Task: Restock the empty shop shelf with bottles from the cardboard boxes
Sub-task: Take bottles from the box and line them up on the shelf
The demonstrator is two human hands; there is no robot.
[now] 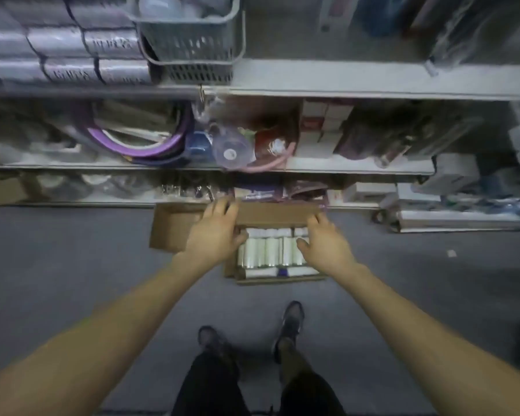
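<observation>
Fingers of the left hand grip the far flap of the cardboard box on the floor; the right hand spreads loosely over the bottles, holding none. White, clear-wrapped bottles lie flat in rows, long axes pointing toward the shelves.

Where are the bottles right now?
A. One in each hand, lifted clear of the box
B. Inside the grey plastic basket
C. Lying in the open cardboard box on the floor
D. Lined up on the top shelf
C: the white bottles lie side by side in the open cardboard box on the floor, with the left hand and right hand reaching in at either side and nothing lifted out.
</observation>
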